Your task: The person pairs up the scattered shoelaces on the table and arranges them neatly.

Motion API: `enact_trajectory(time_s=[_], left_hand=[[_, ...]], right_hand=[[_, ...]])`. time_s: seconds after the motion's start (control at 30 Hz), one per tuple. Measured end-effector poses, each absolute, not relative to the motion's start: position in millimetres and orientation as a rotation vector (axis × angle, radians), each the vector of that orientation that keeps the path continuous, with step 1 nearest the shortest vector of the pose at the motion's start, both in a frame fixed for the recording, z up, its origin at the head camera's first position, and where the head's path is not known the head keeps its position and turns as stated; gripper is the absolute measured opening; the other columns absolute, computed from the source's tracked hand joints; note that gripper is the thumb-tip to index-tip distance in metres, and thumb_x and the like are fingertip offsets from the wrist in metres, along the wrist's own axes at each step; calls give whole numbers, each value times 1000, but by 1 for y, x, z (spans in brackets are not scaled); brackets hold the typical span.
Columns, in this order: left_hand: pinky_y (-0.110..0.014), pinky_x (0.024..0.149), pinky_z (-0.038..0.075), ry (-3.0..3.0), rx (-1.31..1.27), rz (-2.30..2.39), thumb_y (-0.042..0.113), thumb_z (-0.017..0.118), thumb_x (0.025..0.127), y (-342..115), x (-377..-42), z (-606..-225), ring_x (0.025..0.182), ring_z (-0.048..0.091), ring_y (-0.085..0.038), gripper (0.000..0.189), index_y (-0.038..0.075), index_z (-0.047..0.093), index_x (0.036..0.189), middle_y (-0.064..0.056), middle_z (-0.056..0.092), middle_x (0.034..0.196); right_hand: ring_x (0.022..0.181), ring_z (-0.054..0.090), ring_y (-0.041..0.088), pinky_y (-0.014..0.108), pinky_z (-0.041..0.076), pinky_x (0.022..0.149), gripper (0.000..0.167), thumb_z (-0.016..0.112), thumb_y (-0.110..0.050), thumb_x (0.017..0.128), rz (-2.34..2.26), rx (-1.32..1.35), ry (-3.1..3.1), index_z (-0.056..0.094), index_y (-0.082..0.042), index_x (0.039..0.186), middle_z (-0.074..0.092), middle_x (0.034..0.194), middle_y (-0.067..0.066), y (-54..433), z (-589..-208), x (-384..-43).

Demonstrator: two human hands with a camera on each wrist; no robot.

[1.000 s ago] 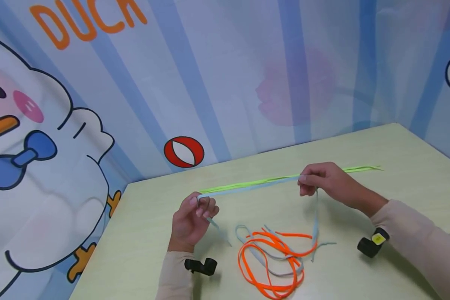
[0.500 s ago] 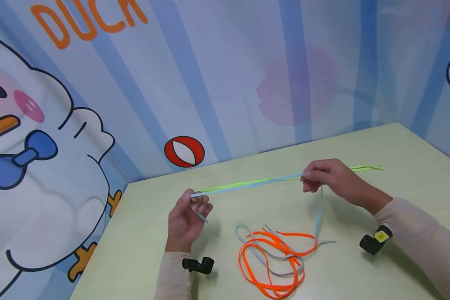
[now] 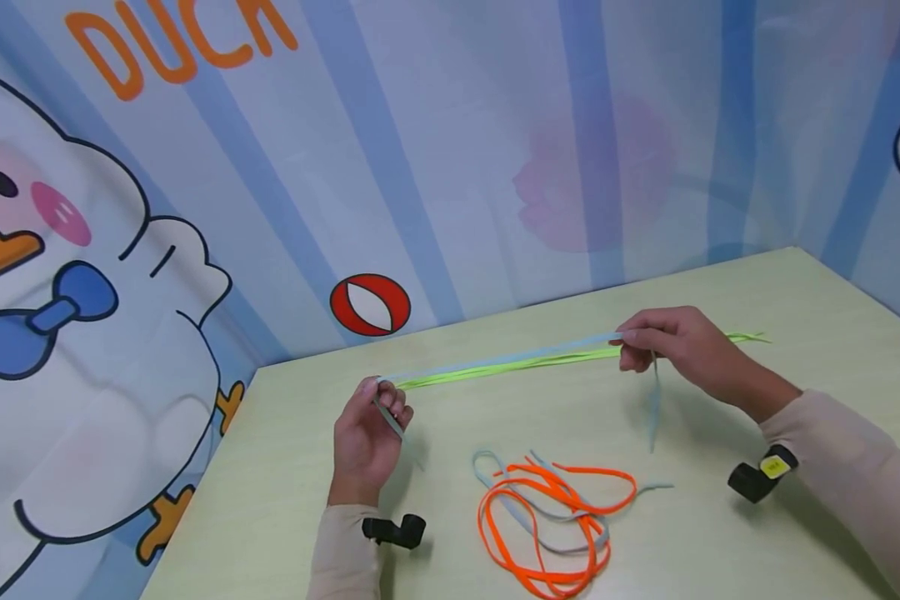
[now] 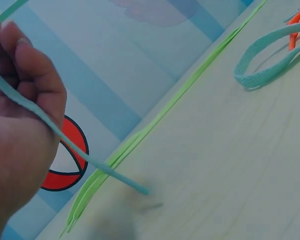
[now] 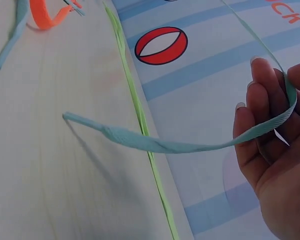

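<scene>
A pale blue shoelace (image 3: 510, 357) is stretched taut between both hands above the table. My left hand (image 3: 367, 442) pinches it near one end, and a short tail hangs past the fingers. My right hand (image 3: 678, 342) pinches it near the other end, with a loose tail (image 5: 165, 146) dangling below. Just behind and beneath it, yellow-green shoelaces (image 3: 510, 367) lie in a long straight line on the table. Nearer me, an orange shoelace (image 3: 543, 575) lies in loose loops, tangled with another pale blue shoelace (image 3: 652, 486).
The light wooden table (image 3: 255, 500) meets a printed backdrop (image 3: 480, 167) with a duck and a red ball picture (image 3: 370, 304) along its back edge. A black wrist camera (image 3: 393, 531) sits on the left sleeve, another (image 3: 762, 473) on the right.
My right hand has moved right and up, lifting its blue tail off the pile. The left hand has shifted slightly left. The stretched lace now lies farther back, above the yellow-green ones.
</scene>
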State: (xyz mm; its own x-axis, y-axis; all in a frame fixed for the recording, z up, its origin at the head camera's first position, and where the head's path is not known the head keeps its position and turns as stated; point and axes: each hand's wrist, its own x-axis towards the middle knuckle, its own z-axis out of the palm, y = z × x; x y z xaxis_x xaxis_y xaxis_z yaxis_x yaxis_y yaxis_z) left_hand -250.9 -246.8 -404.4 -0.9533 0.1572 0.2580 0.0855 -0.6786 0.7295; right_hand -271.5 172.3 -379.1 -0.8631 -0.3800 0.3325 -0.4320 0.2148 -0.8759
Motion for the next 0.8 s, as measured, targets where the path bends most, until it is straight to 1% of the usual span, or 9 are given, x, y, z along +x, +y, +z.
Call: enact_trajectory(time_s=[0.1,0.2,0.33,0.43,0.53,0.63,0.8], left_hand=[[-29,71,41,1262,349,2864,19,42,106,-247,-252,-404,77,52,-15,28,10,65,91,-1,57,83],[-28,70,41,1279,273,2894,19,43,106,-246,-252,-405,77,52,-15,27,10,63,91,-1,56,84],[-27,69,41,1309,272,2890,16,39,106,-246,-254,-405,75,52,-14,29,11,63,90,-1,56,83],[-27,67,41,1329,255,2888,15,39,106,-246,-255,-406,74,52,-14,29,12,63,88,0,55,82],[-27,67,41,1354,194,2893,15,43,105,-246,-256,-407,74,52,-13,26,13,61,87,0,55,82],[-26,67,40,1402,127,2891,15,46,105,-246,-257,-407,73,52,-13,22,13,58,87,-1,54,82],[-25,67,42,1512,-5,2877,17,54,103,-247,-260,-407,76,53,-14,10,13,58,94,-2,55,86]], right_hand=[[78,64,26,30,55,73,21,52,-8,104,1763,784,-2415,68,4,111,71,86,10,173,-379,-272],[77,64,25,30,55,73,20,52,-7,103,1741,770,-2420,68,4,111,71,86,10,173,-379,-272],[78,64,26,31,55,73,18,54,-11,104,1715,756,-2425,68,0,106,70,85,9,175,-380,-273],[79,65,29,32,55,73,19,56,-15,104,1709,755,-2423,67,-1,101,70,85,11,178,-380,-274],[80,66,29,31,55,72,20,56,-18,104,1694,757,-2425,67,-2,98,69,84,11,182,-381,-275],[80,66,25,30,54,73,20,57,-19,103,1667,739,-2437,68,-4,98,69,83,10,185,-382,-277],[78,65,22,27,53,73,22,57,-19,103,1620,700,-2463,71,-2,101,69,82,9,192,-382,-280]])
